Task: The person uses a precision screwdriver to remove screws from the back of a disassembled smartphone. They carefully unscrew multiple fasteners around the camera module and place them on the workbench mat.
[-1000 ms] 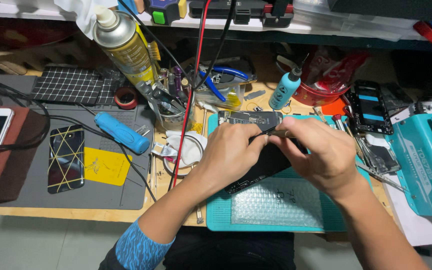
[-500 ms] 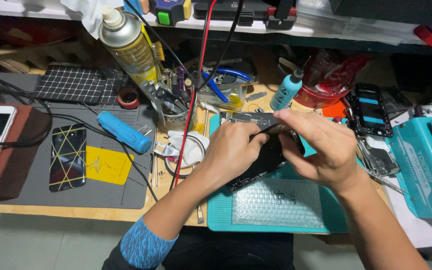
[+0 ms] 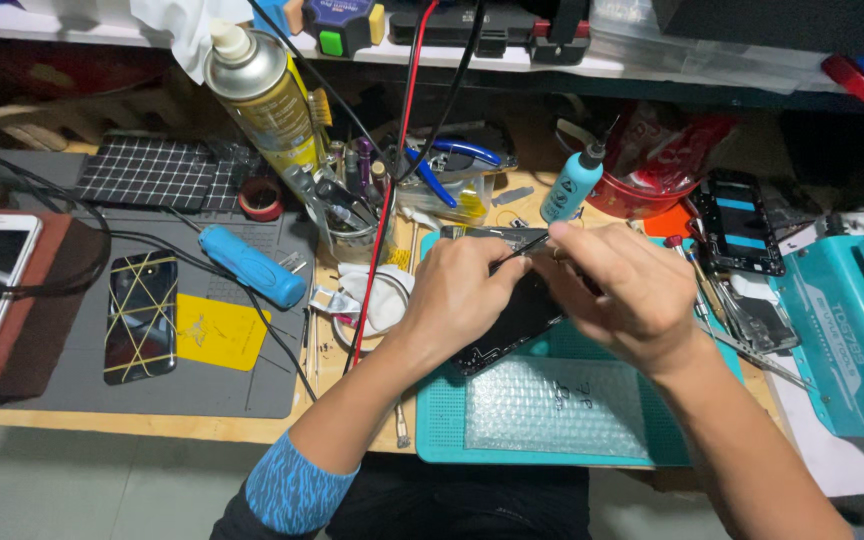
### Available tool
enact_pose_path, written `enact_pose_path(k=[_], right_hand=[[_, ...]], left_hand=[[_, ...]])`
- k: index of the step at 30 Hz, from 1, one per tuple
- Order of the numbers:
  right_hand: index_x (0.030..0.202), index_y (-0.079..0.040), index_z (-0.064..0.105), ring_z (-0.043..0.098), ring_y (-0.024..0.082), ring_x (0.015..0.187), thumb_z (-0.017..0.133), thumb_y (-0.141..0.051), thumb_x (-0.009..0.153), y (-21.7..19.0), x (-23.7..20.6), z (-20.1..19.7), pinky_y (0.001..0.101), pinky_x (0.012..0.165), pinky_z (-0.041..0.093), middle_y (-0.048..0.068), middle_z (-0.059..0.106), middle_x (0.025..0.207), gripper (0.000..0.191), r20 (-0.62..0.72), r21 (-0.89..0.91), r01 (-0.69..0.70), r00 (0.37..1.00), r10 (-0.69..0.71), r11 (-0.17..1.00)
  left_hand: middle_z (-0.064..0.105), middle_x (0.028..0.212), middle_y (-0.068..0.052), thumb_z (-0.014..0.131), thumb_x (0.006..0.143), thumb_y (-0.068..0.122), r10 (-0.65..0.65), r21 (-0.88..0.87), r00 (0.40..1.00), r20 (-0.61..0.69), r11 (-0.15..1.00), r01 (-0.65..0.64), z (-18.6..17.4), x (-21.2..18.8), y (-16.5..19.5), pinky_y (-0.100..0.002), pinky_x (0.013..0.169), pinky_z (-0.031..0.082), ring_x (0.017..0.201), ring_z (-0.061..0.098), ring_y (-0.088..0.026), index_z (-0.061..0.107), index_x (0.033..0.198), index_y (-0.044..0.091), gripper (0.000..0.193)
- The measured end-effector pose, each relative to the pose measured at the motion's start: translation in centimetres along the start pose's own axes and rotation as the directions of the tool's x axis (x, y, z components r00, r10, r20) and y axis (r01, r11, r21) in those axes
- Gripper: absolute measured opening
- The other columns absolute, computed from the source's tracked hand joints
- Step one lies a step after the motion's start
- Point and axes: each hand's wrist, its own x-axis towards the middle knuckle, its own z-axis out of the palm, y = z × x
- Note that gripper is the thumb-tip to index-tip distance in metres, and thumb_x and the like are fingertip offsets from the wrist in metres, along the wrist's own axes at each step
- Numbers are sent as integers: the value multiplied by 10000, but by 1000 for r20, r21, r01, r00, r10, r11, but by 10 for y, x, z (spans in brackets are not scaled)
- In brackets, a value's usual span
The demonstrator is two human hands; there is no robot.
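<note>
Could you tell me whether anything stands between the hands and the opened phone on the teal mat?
Nothing visible does. The left hand rests directly on the opened phone, and the right hand holds a thin tool over its top edge.

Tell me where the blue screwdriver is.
In the head view, the blue screwdriver lies left of the hands on the grey mat, between the spray can and the yellow card.

Both hands meet over a dark opened phone (image 3: 512, 315) on the teal mat (image 3: 432, 420). The left hand (image 3: 462, 295) steadies it; the right hand (image 3: 617, 290) pinches what seems a thin tool (image 3: 524, 248).
</note>
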Motion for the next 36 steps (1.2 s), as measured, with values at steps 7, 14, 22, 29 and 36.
enact_pose_path(k=[7, 14, 22, 29, 36], right_hand=[[1274, -14, 629, 764, 248, 914, 719, 106, 911, -2, 2, 5, 323, 774, 603, 116, 746, 1062, 393, 1, 208, -28, 1000, 28, 978], [1297, -26, 611, 769, 261, 956, 726, 89, 900, 1, 3, 13, 328, 804, 614, 126, 742, 1108, 429, 14, 209, -11, 1000, 9, 978], [1307, -22, 591, 763, 273, 993, 705, 96, 918, 2, 0, 14, 343, 840, 620, 142, 737, 1127, 422, 18, 222, -6, 1000, 2, 975], [1305, -28, 588, 766, 262, 954, 701, 127, 911, 2, -6, 10, 335, 808, 612, 146, 743, 1086, 438, 20, 215, -89, 996, 87, 973], [1507, -70, 334, 738, 277, 1082, 644, 202, 1077, 21, -48, -27, 337, 956, 647, 227, 620, 1202, 595, -254, 405, -204, 911, 324, 891]], left_hand=[[696, 773, -213, 673, 890, 248, 9, 1, 1000, -13, 1000, -9, 3, 1, -7, -477, 673, 526, 744, 687, -408, 750, 882, 47, 215], [684, 744, -223, 689, 896, 277, -11, 46, 1000, -14, 999, 12, 4, 3, -12, -502, 669, 507, 729, 668, -425, 744, 857, 37, 249], [680, 718, -218, 685, 884, 282, -41, 46, 999, -26, 998, 42, 5, 5, -14, -503, 679, 511, 710, 669, -422, 754, 842, 46, 249], [684, 712, -209, 673, 891, 302, -54, 33, 999, 1, 998, 54, 7, 6, -6, -497, 675, 513, 706, 682, -403, 751, 831, 44, 276], [687, 724, -227, 675, 900, 308, -44, 165, 999, -12, 985, 46, 12, 19, -4, -513, 705, 515, 720, 677, -421, 768, 837, 43, 288]])
